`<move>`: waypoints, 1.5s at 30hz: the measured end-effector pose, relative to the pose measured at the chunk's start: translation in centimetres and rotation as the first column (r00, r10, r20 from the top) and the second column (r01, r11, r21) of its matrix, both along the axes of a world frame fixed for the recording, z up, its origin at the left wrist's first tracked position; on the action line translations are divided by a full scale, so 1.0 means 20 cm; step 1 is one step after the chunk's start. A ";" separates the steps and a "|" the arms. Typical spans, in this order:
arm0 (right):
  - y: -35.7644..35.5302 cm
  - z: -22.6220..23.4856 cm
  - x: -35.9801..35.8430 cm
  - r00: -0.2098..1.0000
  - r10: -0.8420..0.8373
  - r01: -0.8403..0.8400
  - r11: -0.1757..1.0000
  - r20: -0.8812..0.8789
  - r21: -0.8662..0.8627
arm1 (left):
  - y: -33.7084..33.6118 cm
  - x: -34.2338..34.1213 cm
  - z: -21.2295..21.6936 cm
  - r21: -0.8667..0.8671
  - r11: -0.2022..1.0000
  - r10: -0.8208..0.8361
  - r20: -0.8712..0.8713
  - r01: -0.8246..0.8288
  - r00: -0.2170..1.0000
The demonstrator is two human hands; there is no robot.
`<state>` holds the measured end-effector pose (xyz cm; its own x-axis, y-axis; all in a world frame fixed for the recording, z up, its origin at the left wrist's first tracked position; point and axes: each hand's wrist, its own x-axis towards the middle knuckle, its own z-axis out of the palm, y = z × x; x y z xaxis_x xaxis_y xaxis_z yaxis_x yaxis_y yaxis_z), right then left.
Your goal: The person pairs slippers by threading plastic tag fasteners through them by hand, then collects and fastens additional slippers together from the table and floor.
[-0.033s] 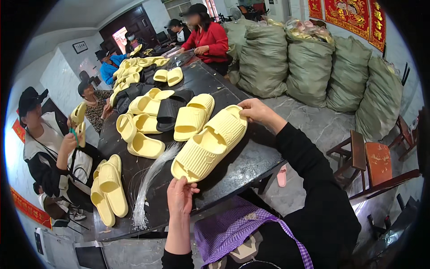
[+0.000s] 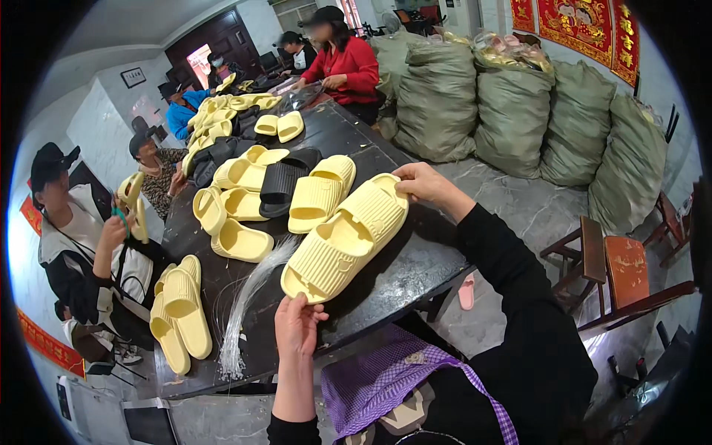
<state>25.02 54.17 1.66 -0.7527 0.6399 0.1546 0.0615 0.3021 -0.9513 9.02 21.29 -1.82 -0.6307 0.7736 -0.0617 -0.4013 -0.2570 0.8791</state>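
A pair of ribbed yellow slippers [image 2: 345, 241] is stretched between my hands above the near end of the dark table. Fingers of my left hand [image 2: 297, 326] are closed on its lower left end. My right hand [image 2: 430, 185] grips the upper right end, thumb on top. The two slippers overlap in a line, so part of each is hidden. Just beyond them lies another yellow pair [image 2: 320, 194], beside a black slipper [image 2: 285, 182]. Clear thin plastic strands [image 2: 256, 304] lie in a bundle left of my left hand.
More yellow slippers [image 2: 185, 308] lie at the near left of the table [image 2: 404, 285]. Across it, a person in a black cap [image 2: 81, 230] holds slippers and green-handled scissors [image 2: 120, 213]. Other people sit farther along. Stuffed sacks [image 2: 512, 119] and a wooden chair [image 2: 627, 271] stand right.
The slippers in my hands have shifted very slightly left, with both hands still gripping them. The slippers held by the person across the table have moved a little.
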 end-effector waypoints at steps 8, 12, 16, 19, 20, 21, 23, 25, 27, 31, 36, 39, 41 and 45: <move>-0.17 0.13 -0.08 0.990 0.076 -0.076 0.997 -0.122 0.002 | -0.12 -0.09 -0.02 0.025 0.993 0.110 0.159 -0.116 0.981; -0.22 0.13 -0.15 0.984 0.090 -0.090 0.996 -0.152 0.009 | -0.15 -0.11 -0.02 0.065 0.978 0.185 0.185 -0.200 0.965; -0.25 0.11 -0.19 0.979 0.111 -0.110 0.994 -0.170 0.018 | -0.19 -0.13 -0.03 0.081 0.966 0.230 0.166 -0.246 0.959; -0.28 0.12 -0.19 0.977 0.121 -0.119 0.993 -0.174 0.018 | -0.21 -0.16 -0.05 0.087 0.961 0.248 0.141 -0.262 0.958; -0.29 0.13 -0.19 0.977 0.121 -0.121 0.993 -0.174 0.013 | -0.21 -0.16 -0.05 0.088 0.960 0.252 0.145 -0.266 0.957; -0.30 0.13 -0.19 0.977 0.121 -0.121 0.993 -0.174 0.007 | -0.21 -0.16 -0.05 0.098 0.956 0.260 0.139 -0.275 0.956; -0.29 0.12 -0.21 0.975 0.131 -0.132 0.991 -0.178 0.005 | -0.21 -0.16 -0.05 0.118 0.949 0.277 0.128 -0.292 0.952; -0.29 0.11 -0.22 0.971 0.144 -0.147 0.989 -0.193 -0.004 | -0.21 -0.16 -0.05 0.121 0.946 0.285 0.124 -0.300 0.950; -0.29 0.10 -0.22 0.972 0.141 -0.145 0.989 -0.187 -0.007 | -0.21 -0.16 -0.04 0.126 0.944 0.293 0.107 -0.305 0.950; -0.30 0.10 -0.22 0.977 0.124 -0.129 0.992 -0.176 -0.016 | -0.22 -0.15 -0.03 0.119 0.939 0.315 0.085 -0.324 0.945; -0.30 0.09 -0.22 0.979 0.125 -0.129 0.992 -0.162 -0.011 | -0.23 -0.15 -0.03 0.099 0.937 0.328 0.089 -0.336 0.940; -0.31 0.07 -0.23 0.978 0.131 -0.136 0.991 -0.161 -0.020 | -0.25 -0.14 -0.04 0.088 0.941 0.323 0.058 -0.327 0.945; -0.32 0.07 -0.24 0.978 0.131 -0.138 0.990 -0.164 -0.032 | -0.24 -0.13 -0.02 0.095 0.933 0.343 0.051 -0.347 0.938; -0.31 0.06 -0.24 0.971 0.149 -0.153 0.988 -0.190 -0.008 | -0.24 -0.13 -0.02 0.105 0.919 0.380 0.029 -0.381 0.925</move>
